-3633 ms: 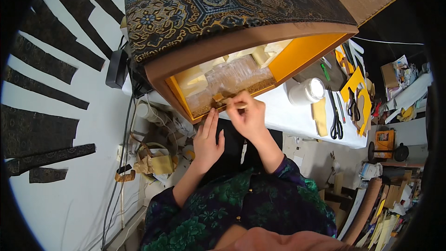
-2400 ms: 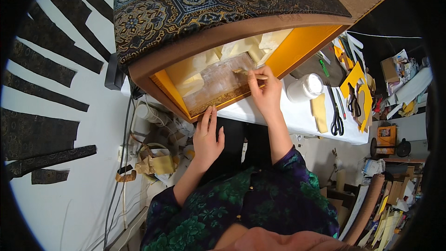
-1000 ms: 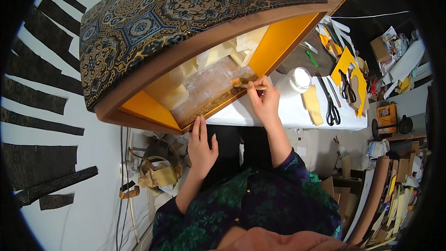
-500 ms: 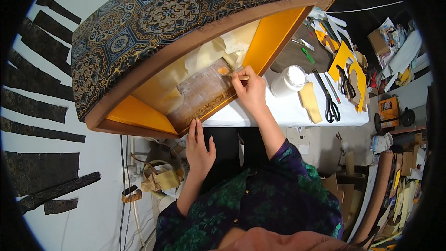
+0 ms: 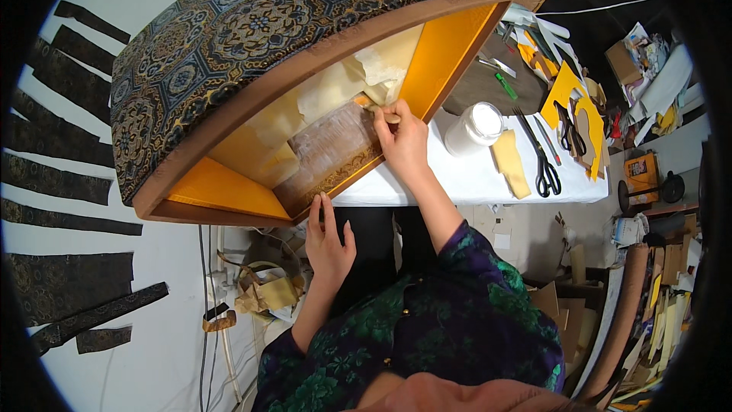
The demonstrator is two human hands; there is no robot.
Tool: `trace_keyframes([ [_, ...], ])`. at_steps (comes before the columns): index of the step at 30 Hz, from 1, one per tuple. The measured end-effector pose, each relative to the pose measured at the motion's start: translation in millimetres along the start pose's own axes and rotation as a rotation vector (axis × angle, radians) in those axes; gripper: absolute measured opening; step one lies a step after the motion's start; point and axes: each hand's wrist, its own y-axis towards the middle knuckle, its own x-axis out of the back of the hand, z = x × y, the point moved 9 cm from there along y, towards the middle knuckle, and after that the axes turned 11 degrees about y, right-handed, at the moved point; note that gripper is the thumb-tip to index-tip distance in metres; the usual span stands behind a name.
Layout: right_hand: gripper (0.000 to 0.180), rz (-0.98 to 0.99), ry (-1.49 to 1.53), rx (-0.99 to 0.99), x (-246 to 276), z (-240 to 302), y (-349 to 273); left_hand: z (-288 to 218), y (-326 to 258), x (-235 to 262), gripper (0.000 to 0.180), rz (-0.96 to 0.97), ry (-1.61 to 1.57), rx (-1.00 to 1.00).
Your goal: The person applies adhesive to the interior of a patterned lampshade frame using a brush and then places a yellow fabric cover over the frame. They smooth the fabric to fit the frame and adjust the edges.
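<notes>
A large curved box (image 5: 259,27) covered in dark patterned brocade stands tilted on the table, its brown-rimmed opening facing me. Inside, yellow-gold end walls flank a dark brown panel (image 5: 332,137) smeared with a whitish, streaky coating. Pinched in the fingers of my right hand (image 5: 406,145) is a brush (image 5: 392,117) with a pale wooden handle; its bristle end is at the panel's far right edge, beside loose cream paper (image 5: 381,69). My left hand (image 5: 328,240) rests its outstretched fingertips on the box's lower front edge and holds nothing.
An open white jar (image 5: 474,130) stands right of my right hand, beside a yellow foam strip (image 5: 509,164). Further right lie black scissors (image 5: 545,175), a green-handled cutter (image 5: 505,85) and yellow scraps (image 5: 564,95). Dark fabric strips (image 5: 69,271) hang at the left.
My right hand has moved slightly up and left with the brush, whose bristles now reach nearer the far edge of the panel. My left hand stays at the box edge.
</notes>
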Motion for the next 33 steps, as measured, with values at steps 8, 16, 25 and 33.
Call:
trace_keyframes([
  [8,0.019,-0.046,0.018,0.137,-6,8,0,1,0,-2,0.069,0.033,-0.013,0.032],
  [16,0.022,-0.010,-0.030,0.118,-13,3,-3,4,-3,-8,0.074,0.085,-0.021,0.037],
  [25,0.021,0.008,0.018,0.019,-6,4,0,4,-4,-9,0.075,0.071,-0.013,0.027],
  [33,0.019,0.010,0.077,0.099,-11,9,-2,1,-2,-7,0.076,0.070,-0.013,0.029],
])
